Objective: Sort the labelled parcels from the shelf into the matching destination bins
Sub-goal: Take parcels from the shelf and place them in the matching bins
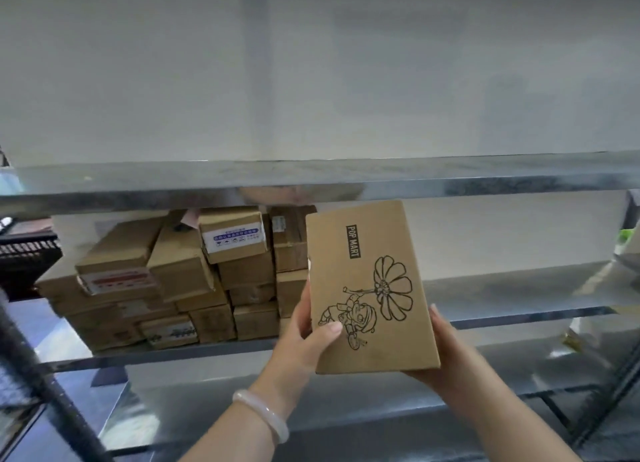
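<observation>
Inspect step: left hand (304,337) and right hand (446,352) grip closed on parcel (367,288). No label visible; next likely flip, read.

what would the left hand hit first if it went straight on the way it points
Probably the stack of brown cardboard parcels on the grey metal shelf, just beyond the left hand; depth unclear.

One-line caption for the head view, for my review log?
A person's left hand and right hand hold a brown POP MART parcel before a metal shelf stacked with cardboard boxes.
</observation>
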Tool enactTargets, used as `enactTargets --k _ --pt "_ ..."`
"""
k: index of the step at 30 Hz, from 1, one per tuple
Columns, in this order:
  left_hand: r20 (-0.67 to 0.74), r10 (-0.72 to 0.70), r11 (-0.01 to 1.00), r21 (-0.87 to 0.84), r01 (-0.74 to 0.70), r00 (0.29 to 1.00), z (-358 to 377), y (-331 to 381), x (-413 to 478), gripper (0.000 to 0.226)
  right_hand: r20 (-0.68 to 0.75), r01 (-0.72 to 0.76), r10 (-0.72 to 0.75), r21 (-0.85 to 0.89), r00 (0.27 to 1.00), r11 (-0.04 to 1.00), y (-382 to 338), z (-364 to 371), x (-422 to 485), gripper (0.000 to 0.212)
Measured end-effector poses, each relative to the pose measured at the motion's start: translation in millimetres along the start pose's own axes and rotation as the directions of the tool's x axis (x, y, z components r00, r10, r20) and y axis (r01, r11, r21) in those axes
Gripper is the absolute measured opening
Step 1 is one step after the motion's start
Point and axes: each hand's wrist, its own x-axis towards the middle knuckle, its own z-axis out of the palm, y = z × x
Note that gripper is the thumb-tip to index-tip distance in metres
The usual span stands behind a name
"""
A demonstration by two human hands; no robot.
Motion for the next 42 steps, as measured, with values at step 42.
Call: enactTargets --k 42 --pt "-0.788 0.149 0.904 -0.136 -0.405 0.597 -322.7 56.1 -373.2 0.085 0.711 0.274 0.089 -0.379 0.697 0.884 142.1 480.4 -42.0 0.085"
